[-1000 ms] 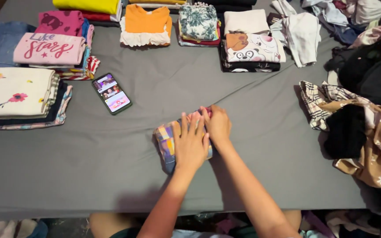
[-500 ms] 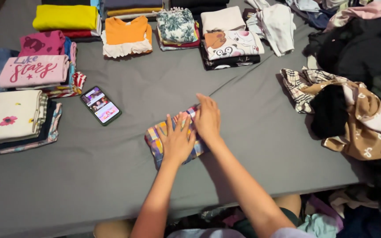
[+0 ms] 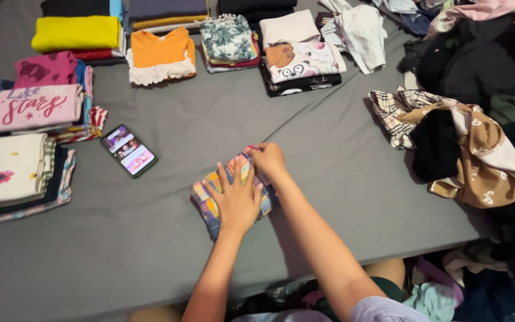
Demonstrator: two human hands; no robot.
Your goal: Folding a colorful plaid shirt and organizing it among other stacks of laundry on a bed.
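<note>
A person leans over a table covered in a grey sheet (image 3: 168, 238), both bare arms reaching forward from the near edge. Near the middle of the sheet lies a small folded multicoloured checked garment (image 3: 207, 200), in patches of pink, yellow, blue and purple. The left hand (image 3: 235, 200) lies flat on top of it, palm down with fingers spread apart, pressing the cloth rather than gripping it. The right hand (image 3: 267, 161) sits just beside it at the garment's far right corner, fingers curled together onto the folded edge; whether they actually pinch the fabric cannot be told. To the left of the garment, apart from it, a smartphone (image 3: 129, 151) lies face up with its screen lit. Along the left edge stand stacks of folded clothes: a cream floral stack (image 3: 7, 173) nearest, a pink lettered top (image 3: 34, 107) beyond it, and a yellow folded piece (image 3: 75, 33) at the far corner. Along the far side sit an orange top with a white frill (image 3: 159, 53), a leaf-print piece (image 3: 227, 39) and a white cartoon-animal shirt (image 3: 302, 59) on a dark stack. To the right, well apart from the hands, rises a loose heap of unfolded laundry (image 3: 466, 143), with checked, black and tan patterned fabrics tangled together
</note>
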